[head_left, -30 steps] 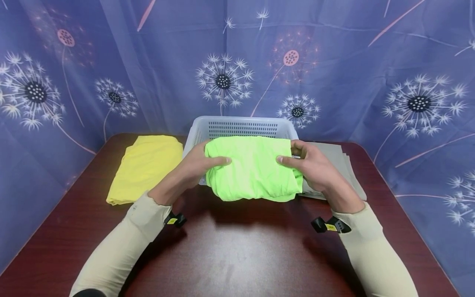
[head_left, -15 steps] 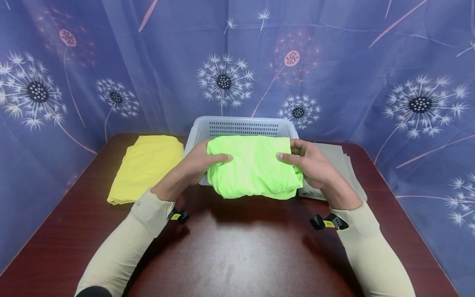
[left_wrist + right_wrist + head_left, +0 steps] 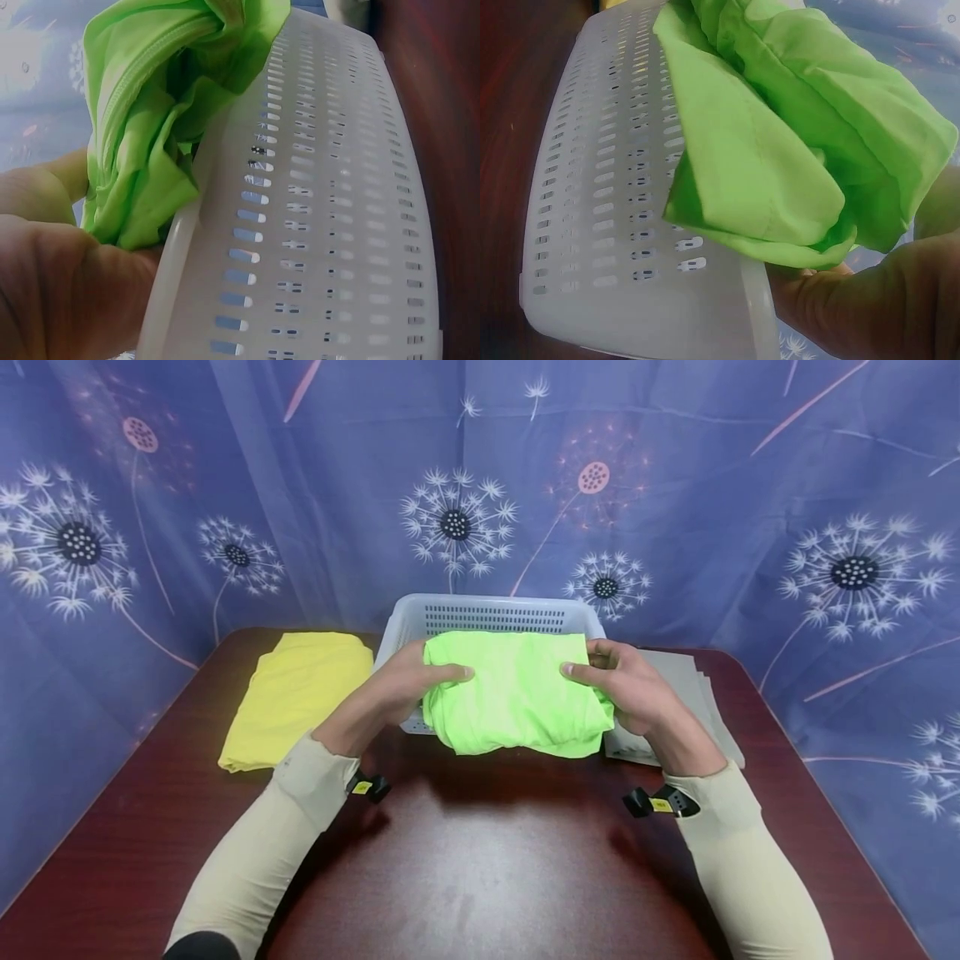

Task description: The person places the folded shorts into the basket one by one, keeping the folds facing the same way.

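A bright green folded cloth [image 3: 517,693] is held up between both hands, over the near side of a pale perforated plastic basket [image 3: 495,606]. My left hand [image 3: 408,685] grips its left end, thumb lying on top. On the opposite end, my right hand [image 3: 630,685] pinches the cloth with the thumb in front and fingers behind. The left wrist view shows loose folds and a stitched seam on the green cloth [image 3: 142,112] beside the basket wall [image 3: 322,202]. In the right wrist view the cloth's layered end [image 3: 757,157] hangs partly over the basket's outer wall [image 3: 600,225].
Left of the basket lies a folded yellow cloth [image 3: 300,693] on the dark reddish table [image 3: 480,868]. A stack of folded grey cloth [image 3: 675,677] lies to the right, partly behind my right hand. A blue dandelion-print curtain [image 3: 337,485] hangs behind the table.
Both hands have carried the green cloth slightly away from me, farther over the basket. Its near edge sits a little higher in the head view. The grip looks the same.
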Demonstrator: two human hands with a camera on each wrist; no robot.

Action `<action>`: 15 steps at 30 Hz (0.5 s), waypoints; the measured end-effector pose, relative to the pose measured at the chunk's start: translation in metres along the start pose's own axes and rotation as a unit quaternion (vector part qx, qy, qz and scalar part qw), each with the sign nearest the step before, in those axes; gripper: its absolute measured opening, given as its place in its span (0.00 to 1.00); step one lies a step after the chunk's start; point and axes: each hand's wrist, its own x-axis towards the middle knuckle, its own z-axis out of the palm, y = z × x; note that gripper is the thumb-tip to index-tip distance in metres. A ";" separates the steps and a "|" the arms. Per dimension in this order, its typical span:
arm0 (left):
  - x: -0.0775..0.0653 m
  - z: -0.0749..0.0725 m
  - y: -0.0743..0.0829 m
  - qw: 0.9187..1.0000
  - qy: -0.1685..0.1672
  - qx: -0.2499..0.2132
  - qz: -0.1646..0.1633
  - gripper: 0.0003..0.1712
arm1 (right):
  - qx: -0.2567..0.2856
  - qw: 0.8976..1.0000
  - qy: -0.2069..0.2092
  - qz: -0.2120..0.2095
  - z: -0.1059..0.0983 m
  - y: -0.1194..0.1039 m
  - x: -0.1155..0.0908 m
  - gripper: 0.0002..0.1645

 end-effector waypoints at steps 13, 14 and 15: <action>0.005 -0.003 0.002 0.999 -0.027 0.024 -0.010 0.24 | -0.021 1.000 0.019 0.002 -0.002 0.003 0.007 0.30; 0.006 -0.003 0.003 0.999 -0.028 0.025 -0.012 0.24 | -0.020 1.000 0.018 0.003 -0.002 0.003 0.008 0.30; 0.007 -0.004 0.002 0.999 -0.031 0.027 -0.012 0.24 | -0.016 1.000 0.018 0.004 -0.002 0.003 0.008 0.29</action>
